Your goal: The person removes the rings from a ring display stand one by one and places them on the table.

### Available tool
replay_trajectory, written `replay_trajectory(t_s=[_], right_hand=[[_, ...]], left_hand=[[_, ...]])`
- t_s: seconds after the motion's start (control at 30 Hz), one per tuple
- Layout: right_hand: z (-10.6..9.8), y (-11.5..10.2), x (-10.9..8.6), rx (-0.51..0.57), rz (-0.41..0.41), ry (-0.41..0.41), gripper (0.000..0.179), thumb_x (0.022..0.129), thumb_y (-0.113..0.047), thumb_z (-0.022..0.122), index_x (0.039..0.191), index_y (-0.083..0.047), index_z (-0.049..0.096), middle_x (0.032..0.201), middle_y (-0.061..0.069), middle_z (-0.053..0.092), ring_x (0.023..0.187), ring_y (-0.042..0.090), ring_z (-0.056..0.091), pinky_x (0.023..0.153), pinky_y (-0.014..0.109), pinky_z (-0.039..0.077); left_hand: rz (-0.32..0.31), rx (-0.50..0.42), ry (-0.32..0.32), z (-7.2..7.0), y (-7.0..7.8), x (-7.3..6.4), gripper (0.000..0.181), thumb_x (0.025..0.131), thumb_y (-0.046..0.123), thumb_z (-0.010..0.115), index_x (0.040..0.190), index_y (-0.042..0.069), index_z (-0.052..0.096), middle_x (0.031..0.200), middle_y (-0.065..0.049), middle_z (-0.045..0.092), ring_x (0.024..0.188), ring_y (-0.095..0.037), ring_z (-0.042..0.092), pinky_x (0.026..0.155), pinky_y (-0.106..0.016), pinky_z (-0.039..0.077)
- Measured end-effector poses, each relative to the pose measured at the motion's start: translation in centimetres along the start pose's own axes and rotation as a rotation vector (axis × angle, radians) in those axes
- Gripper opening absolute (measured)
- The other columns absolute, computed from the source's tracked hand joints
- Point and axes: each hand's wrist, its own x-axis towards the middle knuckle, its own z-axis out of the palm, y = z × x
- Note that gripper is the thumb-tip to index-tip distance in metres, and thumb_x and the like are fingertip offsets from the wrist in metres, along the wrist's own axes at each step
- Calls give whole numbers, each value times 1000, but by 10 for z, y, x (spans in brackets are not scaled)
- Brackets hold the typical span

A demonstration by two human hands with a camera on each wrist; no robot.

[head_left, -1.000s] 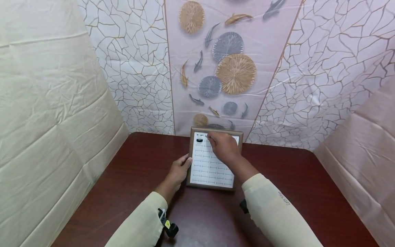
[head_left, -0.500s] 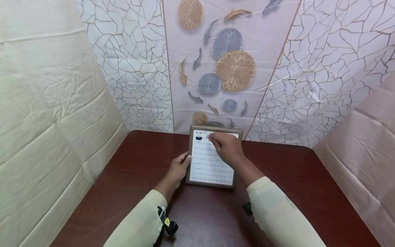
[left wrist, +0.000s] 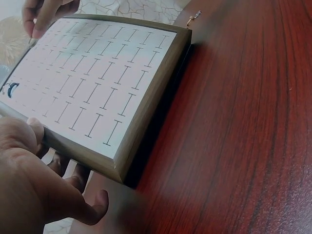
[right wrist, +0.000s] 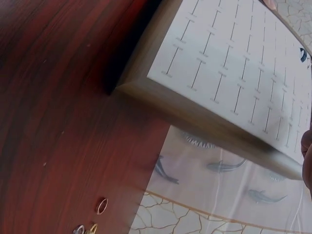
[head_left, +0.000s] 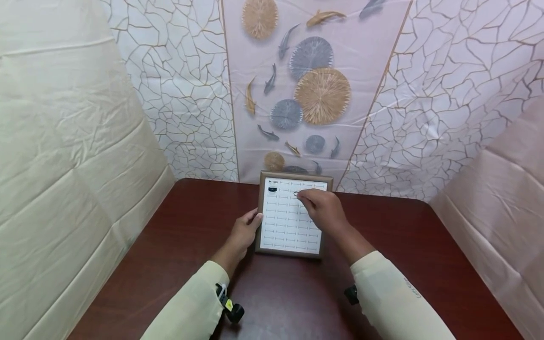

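Observation:
A ring display board (head_left: 291, 222) with a brown frame and white slotted face leans upright on the table in the head view. My left hand (head_left: 244, 233) grips its left edge; the left wrist view has the thumb on the frame's front rim and the fingers (left wrist: 78, 178) partly beneath. My right hand (head_left: 325, 208) pinches a small thin ring (head_left: 296, 193) before the upper part of the face. A black ring (head_left: 272, 189) sits in the upper left slots, with another small shiny piece (head_left: 273, 182) just above it. In the right wrist view only part of my right hand (right wrist: 306, 158) shows.
Behind the board, rings lie on the dark red table (head_left: 382, 236): a copper-coloured ring (right wrist: 102, 205), a gold ring (right wrist: 91, 229) and a silver ring (right wrist: 79, 229). A patterned cloth (head_left: 289, 71) hangs at the back; pale cloths (head_left: 76, 165) hang at the sides.
My right hand has moved right and slightly down across the board's face from near the second column, still pinching the ring. My left hand keeps its grip.

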Motion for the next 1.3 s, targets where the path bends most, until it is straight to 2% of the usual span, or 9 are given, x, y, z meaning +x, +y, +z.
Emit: replay_trajectory(t_s=[0.13,0.37,0.67,0.87,1.0,1.1,1.3], right_hand=[[-5,5,-6,-23,-15,36,10,100,-8,79,106,-9,86,103,8,86,95,26,83,82,46,68],[-16,15,-22,-10,-25,130,6,95,0,82,100,-3,84,92,11,84,74,20,75,63,40,62],[-26,37,-41,-57,-9,229,10,89,5,85,98,0,83,85,13,82,64,13,63,58,29,52],[-32,49,-55,-60,44,288,7,91,5,83,96,0,83,73,10,76,57,10,50,56,19,41],[-33,59,-65,-85,74,279,8,90,7,82,96,2,82,73,12,75,57,9,48,55,18,39],[-34,67,-71,-125,81,256,8,89,7,82,96,2,81,76,13,77,57,10,51,55,23,43],[-34,77,-79,-150,118,181,10,88,6,80,95,-1,83,86,14,83,63,21,70,58,40,55]], left_hand=[[-15,-3,0,0,0,0,54,114,35,61,164,17,52,169,-11,52,160,-32,41,133,-54,34],[0,3,2,0,2,-2,53,115,34,59,164,16,52,167,-13,53,159,-34,43,133,-55,35],[-13,12,3,0,4,-4,54,115,35,59,164,15,51,169,-13,51,160,-34,42,133,-56,34],[1,5,6,-1,2,-4,54,115,34,59,164,14,52,168,-14,52,159,-35,43,133,-56,35],[7,-1,0,-1,1,-2,54,115,34,59,164,14,51,169,-13,51,161,-35,41,133,-56,34],[10,-8,-7,-2,0,-2,55,114,34,60,165,14,50,170,-13,49,162,-34,39,133,-56,33],[14,-14,-10,-2,-2,0,55,114,34,60,164,14,51,169,-13,50,161,-34,40,134,-56,33]])
